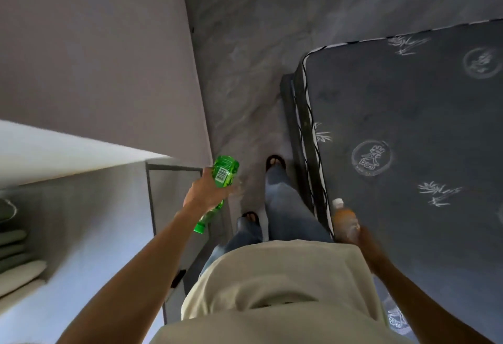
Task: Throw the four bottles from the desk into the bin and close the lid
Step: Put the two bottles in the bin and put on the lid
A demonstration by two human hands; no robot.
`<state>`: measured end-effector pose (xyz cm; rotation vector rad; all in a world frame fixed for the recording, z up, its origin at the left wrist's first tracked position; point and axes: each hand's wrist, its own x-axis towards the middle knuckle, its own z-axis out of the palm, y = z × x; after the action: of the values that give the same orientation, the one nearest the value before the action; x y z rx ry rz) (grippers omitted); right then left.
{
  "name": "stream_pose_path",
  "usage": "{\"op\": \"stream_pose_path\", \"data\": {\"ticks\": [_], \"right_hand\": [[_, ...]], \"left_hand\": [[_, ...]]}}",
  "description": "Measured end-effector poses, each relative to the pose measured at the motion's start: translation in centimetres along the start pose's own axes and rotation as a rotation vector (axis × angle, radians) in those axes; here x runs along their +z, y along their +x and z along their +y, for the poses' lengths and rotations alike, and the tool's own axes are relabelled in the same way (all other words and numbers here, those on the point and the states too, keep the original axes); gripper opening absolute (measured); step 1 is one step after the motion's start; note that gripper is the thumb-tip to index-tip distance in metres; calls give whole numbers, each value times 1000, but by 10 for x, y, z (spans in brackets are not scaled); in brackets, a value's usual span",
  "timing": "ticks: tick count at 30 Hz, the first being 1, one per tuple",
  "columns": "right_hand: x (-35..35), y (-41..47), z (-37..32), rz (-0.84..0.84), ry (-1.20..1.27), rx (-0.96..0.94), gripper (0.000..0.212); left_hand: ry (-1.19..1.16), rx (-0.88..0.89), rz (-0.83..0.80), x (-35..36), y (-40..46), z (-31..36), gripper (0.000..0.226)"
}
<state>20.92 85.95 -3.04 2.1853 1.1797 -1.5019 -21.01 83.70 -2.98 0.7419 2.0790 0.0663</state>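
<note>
standing on grey marbled floor (245,44) beside a dark mattress (408,125), left grip (206,193) clasps green bottle (224,172), right grip (364,240) orange bottle (344,219).

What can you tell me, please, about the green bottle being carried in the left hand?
The translucent green plastic bottle looks like a ribbed drinks bottle with a green label bearing a white barcode panel and a green screw cap, which is on. It is tilted, cap pointing down towards the person and base pointing away. The left hand wraps its middle in a closed grip; nothing else touches it. It hangs over the grey marbled floor, beside a grey-framed cabinet. Its contents cannot be made out.
</note>
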Motion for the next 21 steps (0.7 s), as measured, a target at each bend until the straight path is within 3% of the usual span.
{"op": "stream_pose_path", "data": {"ticks": [2, 5, 6, 10, 21], "right_hand": [[-19, 23, -29, -9, -53, 16, 59], [-46, 51, -83, 42, -92, 1, 32], [-54, 60, -105, 30, -134, -27, 33], [-77, 104, -206, 14, -274, -141, 64], [-93, 192, -462, 18, -273, -288, 85]], "left_hand": [[18, -2, -3, -13, 23, 23, 98], [17, -51, -31, -27, 47, 38, 74], [1, -77, -30, -30, 53, 40, 69], [-69, -183, -29, -44, 76, 41, 76], [-137, -411, -108, -108, 150, 58, 72]]}}
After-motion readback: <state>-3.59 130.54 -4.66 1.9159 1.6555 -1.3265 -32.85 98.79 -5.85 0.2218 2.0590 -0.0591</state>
